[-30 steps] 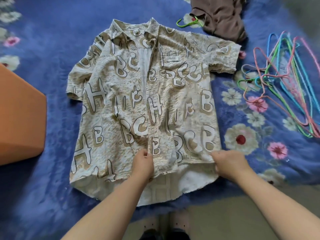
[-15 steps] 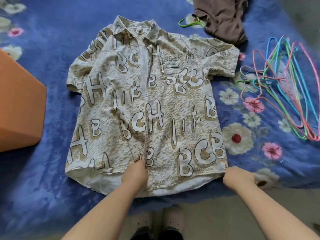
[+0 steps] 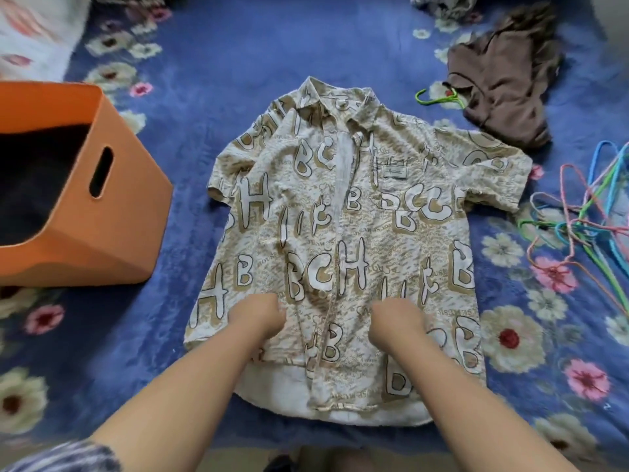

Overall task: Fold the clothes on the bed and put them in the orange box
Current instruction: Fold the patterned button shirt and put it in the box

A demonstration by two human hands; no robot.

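A cream short-sleeved shirt (image 3: 357, 240) printed with big brown-edged letters lies spread flat, front up, collar far, on the blue flowered bed cover (image 3: 190, 63). My left hand (image 3: 257, 316) and my right hand (image 3: 396, 322) both rest on its lower front, one on each side of the button strip. Their fingers are tucked under the backs of the hands, so whether they pinch cloth is hidden. The orange box (image 3: 112, 233) stands left of the shirt, open, with something dark inside.
A crumpled brown garment (image 3: 503, 93) lies at the far right with a green hanger (image 3: 437, 98) beside it. Several coloured wire hangers (image 3: 585, 219) are heaped at the right edge. A white patterned cloth (image 3: 30, 32) sits at the top left.
Both hands left the shirt's hem and moved up onto its lower front, closer together. The view swung left and up, bringing the open box into sight.
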